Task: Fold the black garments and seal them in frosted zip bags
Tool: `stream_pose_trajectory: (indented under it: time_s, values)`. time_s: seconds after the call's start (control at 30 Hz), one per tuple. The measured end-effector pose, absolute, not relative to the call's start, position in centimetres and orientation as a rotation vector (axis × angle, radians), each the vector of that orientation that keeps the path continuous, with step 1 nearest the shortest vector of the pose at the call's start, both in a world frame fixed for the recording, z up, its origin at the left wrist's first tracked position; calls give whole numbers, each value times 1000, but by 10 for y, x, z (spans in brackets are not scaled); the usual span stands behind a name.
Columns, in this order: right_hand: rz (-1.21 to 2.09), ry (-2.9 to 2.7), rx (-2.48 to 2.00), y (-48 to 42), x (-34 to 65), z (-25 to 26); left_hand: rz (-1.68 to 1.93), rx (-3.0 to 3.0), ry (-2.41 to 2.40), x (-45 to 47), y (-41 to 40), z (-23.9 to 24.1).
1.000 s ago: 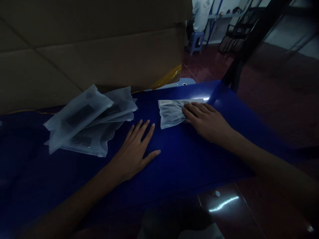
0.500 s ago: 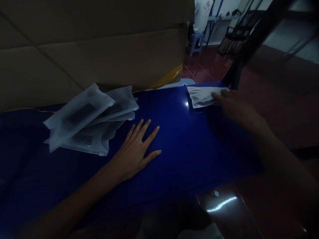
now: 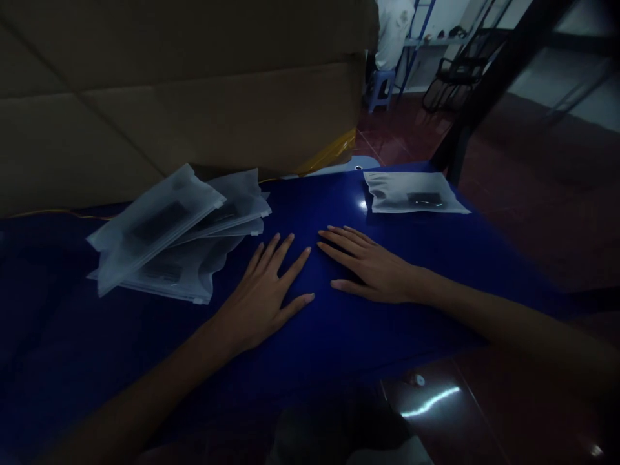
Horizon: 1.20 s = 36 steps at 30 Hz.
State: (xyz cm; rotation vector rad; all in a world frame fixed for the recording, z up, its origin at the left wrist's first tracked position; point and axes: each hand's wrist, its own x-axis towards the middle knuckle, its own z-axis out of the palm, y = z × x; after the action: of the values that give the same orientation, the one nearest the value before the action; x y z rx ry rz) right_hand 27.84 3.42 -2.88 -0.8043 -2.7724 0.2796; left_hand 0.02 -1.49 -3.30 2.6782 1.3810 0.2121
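Observation:
My left hand [image 3: 264, 294] lies flat on the blue tabletop [image 3: 310, 361], fingers spread, holding nothing. Just beyond its fingertips, to the left, is a loose pile of frosted zip bags [image 3: 157, 229], each with something dark inside that I cannot make out. My right hand [image 3: 371, 265] also rests flat on the blue surface, fingers stretched toward the left hand, with nothing in it. Behind the right hand a single frosted zip bag [image 3: 394, 190] lies flat near the far edge, a small dark item showing through it.
A large cardboard box [image 3: 203, 116] with yellow tape [image 3: 332, 155] stands along the table's back edge. A dark metal post [image 3: 484, 97] rises at the right. Farther off, a person in a white top [image 3: 393, 32] sits on a blue stool [image 3: 381, 89], near a black chair [image 3: 458, 71].
My right hand has come off the single zip bag at the far right and moved left and nearer, onto the tabletop. The left hand and the pile have stayed put.

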Motion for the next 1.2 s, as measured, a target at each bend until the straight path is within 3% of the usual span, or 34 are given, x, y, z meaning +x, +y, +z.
stream_pose_trajectory:
  time_s: [1.2]
  values:
    - [382, -2830, -806, 41, 282, -28, 141, 2699, 1383, 0, -14, -27]
